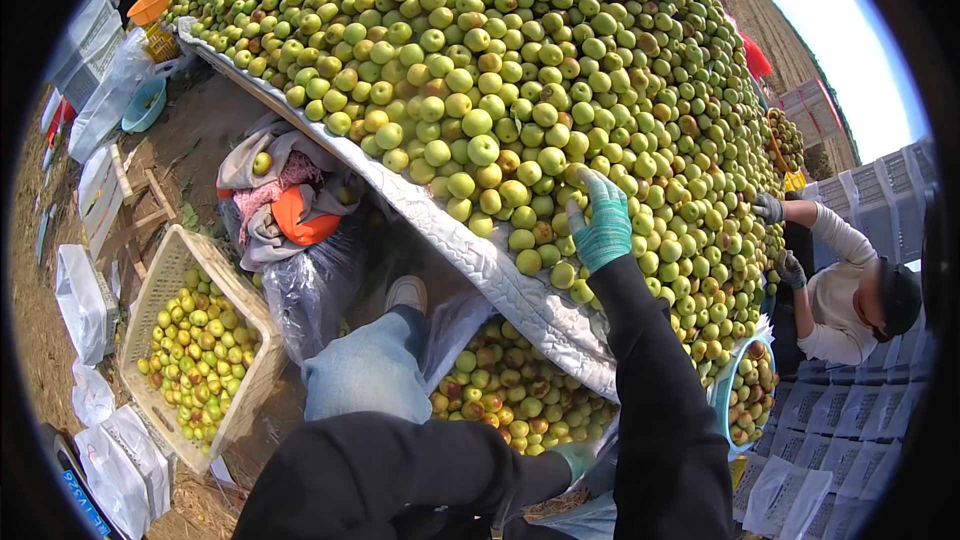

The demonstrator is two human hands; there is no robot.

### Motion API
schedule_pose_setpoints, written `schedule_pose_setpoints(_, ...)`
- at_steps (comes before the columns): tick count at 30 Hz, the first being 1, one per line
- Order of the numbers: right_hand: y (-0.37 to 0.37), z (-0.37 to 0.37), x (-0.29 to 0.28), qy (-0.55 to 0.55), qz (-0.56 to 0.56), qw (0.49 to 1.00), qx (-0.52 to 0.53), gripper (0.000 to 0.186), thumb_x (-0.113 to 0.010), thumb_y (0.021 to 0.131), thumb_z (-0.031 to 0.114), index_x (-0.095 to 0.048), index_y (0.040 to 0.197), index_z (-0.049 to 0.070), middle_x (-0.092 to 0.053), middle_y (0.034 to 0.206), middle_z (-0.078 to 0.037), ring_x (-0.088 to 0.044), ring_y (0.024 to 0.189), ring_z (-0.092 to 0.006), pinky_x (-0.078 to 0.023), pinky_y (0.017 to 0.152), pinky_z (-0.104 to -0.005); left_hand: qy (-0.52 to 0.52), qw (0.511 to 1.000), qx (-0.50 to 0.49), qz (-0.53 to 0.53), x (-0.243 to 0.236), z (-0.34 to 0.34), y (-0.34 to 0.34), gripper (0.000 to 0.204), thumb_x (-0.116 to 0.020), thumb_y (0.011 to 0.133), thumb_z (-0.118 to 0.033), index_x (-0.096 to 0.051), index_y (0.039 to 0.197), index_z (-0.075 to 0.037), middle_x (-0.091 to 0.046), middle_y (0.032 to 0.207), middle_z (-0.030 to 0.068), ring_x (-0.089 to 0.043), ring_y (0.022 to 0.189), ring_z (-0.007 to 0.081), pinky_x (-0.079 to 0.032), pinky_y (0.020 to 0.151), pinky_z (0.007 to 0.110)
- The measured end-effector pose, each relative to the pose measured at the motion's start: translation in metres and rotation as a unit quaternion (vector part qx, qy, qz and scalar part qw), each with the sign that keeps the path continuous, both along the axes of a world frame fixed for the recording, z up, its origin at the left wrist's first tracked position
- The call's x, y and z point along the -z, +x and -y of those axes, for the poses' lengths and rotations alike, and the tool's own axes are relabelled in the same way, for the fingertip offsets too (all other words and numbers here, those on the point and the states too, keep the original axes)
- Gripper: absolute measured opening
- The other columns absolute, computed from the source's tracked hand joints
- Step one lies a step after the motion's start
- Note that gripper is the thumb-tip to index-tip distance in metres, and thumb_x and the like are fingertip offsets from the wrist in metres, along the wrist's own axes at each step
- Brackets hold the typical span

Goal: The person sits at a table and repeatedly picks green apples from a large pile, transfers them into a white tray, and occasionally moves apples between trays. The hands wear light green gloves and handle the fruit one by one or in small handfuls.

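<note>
A large heap of green jujubes [480,90], some with brown or reddish patches, lies on a raised surface edged with white quilted cloth [480,252]. My right hand [603,222], in a green knit glove, rests on the heap near its front edge. Its fingers are stretched out and its thumb stands apart, with nothing held. Lower down, my left hand [574,461], gloved alike, is at the side of a container of browner jujubes [515,390] below the cloth edge. Its fingers are mostly hidden, so its grip does not show.
A cream plastic crate [262,360] of jujubes stands at left, beside bundled clothes [285,200] and a clear plastic bag [315,290]. At right are a blue basin [722,405] with jujubes, a co-worker [845,290] reaching to the heap, and stacked grey crates [885,190].
</note>
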State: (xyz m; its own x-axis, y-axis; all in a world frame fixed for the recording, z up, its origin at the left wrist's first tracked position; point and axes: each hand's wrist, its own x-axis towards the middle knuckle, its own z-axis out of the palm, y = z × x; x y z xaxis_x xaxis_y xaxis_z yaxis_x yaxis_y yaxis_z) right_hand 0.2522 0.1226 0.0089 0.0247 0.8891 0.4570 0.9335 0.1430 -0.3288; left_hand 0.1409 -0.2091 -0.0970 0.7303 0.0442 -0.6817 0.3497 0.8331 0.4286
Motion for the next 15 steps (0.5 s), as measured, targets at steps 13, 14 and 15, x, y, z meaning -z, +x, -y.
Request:
schedule_pose_setpoints(13, 0.048, -0.074, -0.045, -0.321, 0.191, 0.928, -0.001, 0.022, -0.064, 0.080, 0.017, -0.054, 0.097, 0.008, -0.055, 0.096, -0.018, -0.062, 0.082, -0.0357, -0.053, 0.067, -0.0441, -0.160, 0.983, -0.076, 0.035, -0.109, -0.133, 0.021, 0.018, -0.057, 0.093, -0.018, -0.059, 0.109, -0.010, -0.061, 0.085, 0.0003, -0.058, 0.070, 0.0097, -0.049, 0.059, 0.023)
schedule_pose_setpoints(14, 0.054, -0.073, -0.049, -0.203, 0.114, 0.972, -0.025, 0.018, -0.065, 0.080, 0.013, -0.054, 0.093, 0.007, -0.057, 0.088, -0.014, -0.063, 0.073, -0.0268, -0.053, 0.063, -0.0371, -0.148, 0.984, -0.101, 0.019, -0.122, -0.158, 0.021, 0.025, -0.055, 0.095, -0.017, -0.057, 0.117, -0.007, -0.063, 0.096, 0.0020, -0.062, 0.079, 0.0113, -0.054, 0.067, 0.025)
schedule_pose_setpoints(15, 0.056, -0.070, -0.056, -0.157, -0.047, 0.986, -0.043, 0.017, -0.065, 0.081, 0.014, -0.053, 0.091, 0.007, -0.057, 0.085, -0.010, -0.061, 0.071, -0.0213, -0.052, 0.063, -0.0331, -0.152, 0.970, -0.191, 0.017, -0.135, -0.186, 0.021, 0.032, -0.054, 0.095, -0.021, -0.053, 0.124, -0.006, -0.062, 0.105, 0.0051, -0.063, 0.090, 0.0174, -0.055, 0.074, 0.028)
